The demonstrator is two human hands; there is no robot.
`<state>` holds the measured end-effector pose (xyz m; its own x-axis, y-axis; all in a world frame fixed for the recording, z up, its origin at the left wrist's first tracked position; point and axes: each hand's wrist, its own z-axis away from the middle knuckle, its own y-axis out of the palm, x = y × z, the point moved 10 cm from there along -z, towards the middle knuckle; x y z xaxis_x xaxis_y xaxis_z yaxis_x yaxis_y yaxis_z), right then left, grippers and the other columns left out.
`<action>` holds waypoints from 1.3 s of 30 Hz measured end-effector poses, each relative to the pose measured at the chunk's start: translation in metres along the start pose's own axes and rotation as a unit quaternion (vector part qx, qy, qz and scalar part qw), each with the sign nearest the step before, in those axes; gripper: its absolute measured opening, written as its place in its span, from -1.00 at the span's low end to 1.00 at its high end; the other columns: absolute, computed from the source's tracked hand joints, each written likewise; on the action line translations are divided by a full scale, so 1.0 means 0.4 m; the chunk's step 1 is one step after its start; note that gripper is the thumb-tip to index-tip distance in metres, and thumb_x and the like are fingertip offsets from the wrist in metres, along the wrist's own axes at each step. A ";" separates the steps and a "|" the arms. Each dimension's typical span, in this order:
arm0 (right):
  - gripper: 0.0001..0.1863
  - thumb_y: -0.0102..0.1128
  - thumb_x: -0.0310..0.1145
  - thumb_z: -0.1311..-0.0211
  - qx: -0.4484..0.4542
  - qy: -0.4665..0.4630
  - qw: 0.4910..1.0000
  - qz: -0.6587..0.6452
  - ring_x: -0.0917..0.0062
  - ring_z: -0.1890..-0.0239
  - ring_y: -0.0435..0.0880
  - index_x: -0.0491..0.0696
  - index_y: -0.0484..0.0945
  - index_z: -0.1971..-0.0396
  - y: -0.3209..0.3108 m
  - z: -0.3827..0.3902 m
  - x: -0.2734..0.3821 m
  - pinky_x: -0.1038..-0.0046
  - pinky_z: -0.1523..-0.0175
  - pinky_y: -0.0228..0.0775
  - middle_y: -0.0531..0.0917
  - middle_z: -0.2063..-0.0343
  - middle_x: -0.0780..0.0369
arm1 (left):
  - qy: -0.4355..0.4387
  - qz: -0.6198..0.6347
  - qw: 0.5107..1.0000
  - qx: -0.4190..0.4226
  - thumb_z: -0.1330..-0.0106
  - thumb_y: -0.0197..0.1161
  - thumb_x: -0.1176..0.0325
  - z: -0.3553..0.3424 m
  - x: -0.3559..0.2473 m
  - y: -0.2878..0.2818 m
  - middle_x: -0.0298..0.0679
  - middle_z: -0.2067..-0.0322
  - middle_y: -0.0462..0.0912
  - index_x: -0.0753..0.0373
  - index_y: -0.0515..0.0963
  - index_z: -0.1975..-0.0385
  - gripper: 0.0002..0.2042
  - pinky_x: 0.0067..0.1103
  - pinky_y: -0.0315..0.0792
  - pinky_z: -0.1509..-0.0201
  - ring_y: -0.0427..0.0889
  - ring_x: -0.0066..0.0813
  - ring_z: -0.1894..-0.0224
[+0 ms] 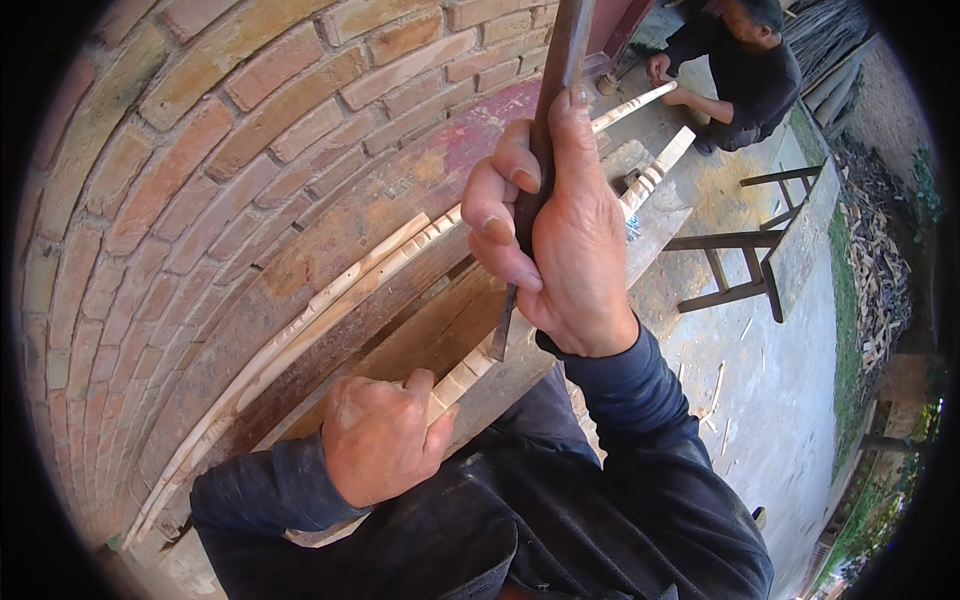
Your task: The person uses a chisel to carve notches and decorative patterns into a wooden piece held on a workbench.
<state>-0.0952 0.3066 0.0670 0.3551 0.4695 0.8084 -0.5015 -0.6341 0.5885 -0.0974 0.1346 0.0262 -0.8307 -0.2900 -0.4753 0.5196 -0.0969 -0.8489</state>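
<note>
My right hand [560,230] is wrapped round a long dark flat-bladed tool [556,70], like a chisel, held upright, its lower tip on or just over a pale notched wooden strip [470,367]. My left hand [385,435] grips that strip lower down, with the thumb and fingers round it. The strip runs diagonally along a wooden bench [650,230]; its upper notched end [668,160] shows beyond my right hand, which hides its middle. Two long thin notched strips [350,275] lie on the weathered board beside the brick wall.
A brick wall [230,120] curves along the left. At top right a co-worker [740,80] in dark clothing squats, holding a pale rod. A wooden bench with legs [800,240] stands on the right, with scattered offcuts [715,400] on the concrete and piled wood beyond.
</note>
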 end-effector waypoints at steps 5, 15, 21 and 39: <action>-0.34 -0.39 0.26 -0.63 -0.017 -0.007 0.999 0.036 0.67 0.85 0.17 -0.01 0.28 0.50 0.000 0.014 0.014 0.61 0.73 -0.07 0.49 0.73 0.16 | 0.003 -0.001 1.000 -0.011 -0.26 0.35 0.15 -0.002 0.006 -0.002 0.04 0.68 0.58 0.35 0.59 0.29 -0.68 -0.12 0.46 0.38 0.63 0.12 0.59; -0.29 -0.34 0.34 -0.58 -0.027 -0.062 0.997 0.036 0.67 0.81 0.21 -0.02 0.28 0.52 0.013 0.045 0.031 0.60 0.69 -0.01 0.44 0.78 0.17 | 0.007 0.006 1.000 -0.016 -0.25 0.36 0.14 -0.003 0.013 -0.006 0.04 0.67 0.58 0.33 0.59 0.26 -0.67 -0.12 0.43 0.36 0.63 0.10 0.58; -0.28 -0.34 0.34 -0.58 -0.012 -0.142 0.987 0.068 0.66 0.79 0.24 -0.03 0.29 0.51 0.022 0.069 0.026 0.57 0.66 0.02 0.43 0.78 0.19 | 0.003 0.019 1.000 -0.015 -0.25 0.35 0.13 -0.007 0.025 -0.009 0.02 0.66 0.58 0.31 0.57 0.29 -0.68 -0.12 0.42 0.35 0.62 0.11 0.57; -0.50 -0.37 0.12 -0.69 0.051 0.110 0.993 -0.009 0.73 0.87 0.08 0.01 0.33 0.28 0.051 -0.068 -0.045 0.65 0.75 -0.11 0.43 0.69 0.32 | 0.027 -0.014 0.999 -0.031 -0.22 0.39 0.23 0.008 -0.033 -0.006 -0.15 0.69 0.62 0.23 0.50 0.42 -0.76 -0.26 0.50 0.46 0.68 -0.14 0.63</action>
<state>-0.1333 0.3021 0.0641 0.1763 0.5973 0.7824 -0.4095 -0.6783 0.6101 -0.0871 0.1357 0.0353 -0.8547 -0.2365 -0.4621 0.4844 -0.0438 -0.8737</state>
